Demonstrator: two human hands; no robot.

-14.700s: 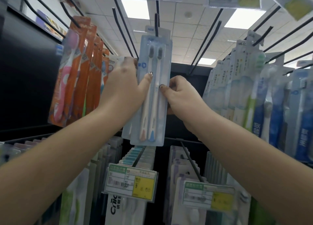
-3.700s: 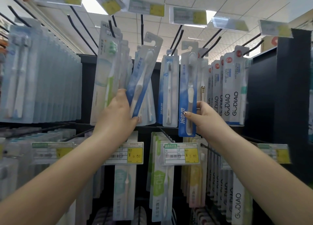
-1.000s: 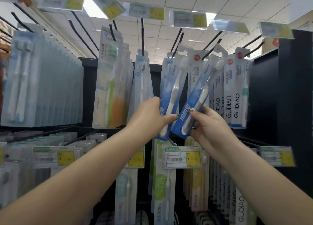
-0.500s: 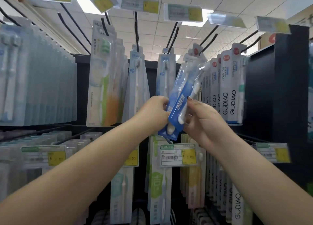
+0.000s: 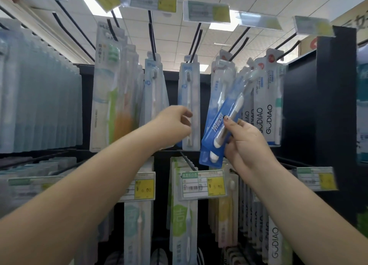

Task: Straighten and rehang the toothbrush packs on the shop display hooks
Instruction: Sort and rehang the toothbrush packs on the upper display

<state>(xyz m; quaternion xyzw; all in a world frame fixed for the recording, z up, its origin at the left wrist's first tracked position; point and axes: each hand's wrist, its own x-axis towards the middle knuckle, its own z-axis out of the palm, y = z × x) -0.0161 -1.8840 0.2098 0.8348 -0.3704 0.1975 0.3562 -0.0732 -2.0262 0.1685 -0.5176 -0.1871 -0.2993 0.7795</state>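
Head view, looking up at the display: right hand [image 5: 246,140] raised at centre right, thumb and fingers pinching the blue toothbrush packs [image 5: 220,123] at their lower half; packs tilted, tops leaning right toward the white GUDIAO packs [image 5: 267,97], lower corners hanging just above a price tag [image 5: 203,184]; cannot tell whether the tops sit on a hook [image 5: 237,45] or hang free. Left hand [image 5: 174,124] held just left of the blue packs, apart from them, fingers loosely curled and holding nothing, in front of a pale single-brush pack [image 5: 189,103] hanging straight on its own hook; whether the fingertips touch that pack, cannot tell. Further left, a tall green-and-white pack [image 5: 107,89] at the front of a row, then a dense blurred rank of pale blue packs [image 5: 39,97]. Below, more packs on lower hooks behind yellow-cornered tags. At right, a black shelf end panel [image 5: 318,105].
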